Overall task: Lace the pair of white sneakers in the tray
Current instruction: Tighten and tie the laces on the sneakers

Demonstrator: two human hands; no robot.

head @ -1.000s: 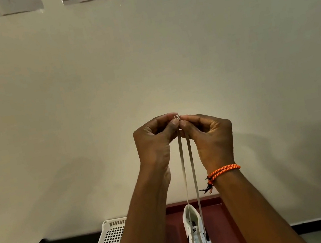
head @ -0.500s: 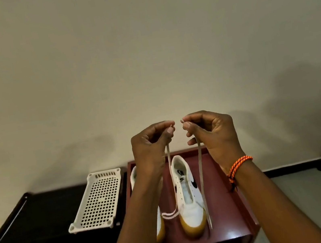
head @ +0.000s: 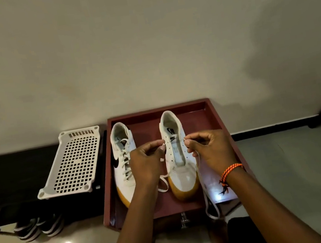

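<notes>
The dark red tray [head: 218,124] occupies the centre of the frame and holds both white sneakers, toes toward the bottom edge. The left-hand sneaker [head: 122,161] is already laced. The right-hand sneaker [head: 180,160] is laced only at the toe; its long axis runs top to bottom, directly between the hands. The left hand [head: 147,162] pinches one end of the white shoelace [head: 203,188] at the eyelet row on the frame-left side; the right hand [head: 209,149] pinches the other end at the frame-right row. Each hand is nearest its own row, so the next crossing likely starts from either side. Compared with half a second ago, both hands have dropped from above the tray to the shoe, and the lace slack now trails over the tray's lower edge.
</notes>
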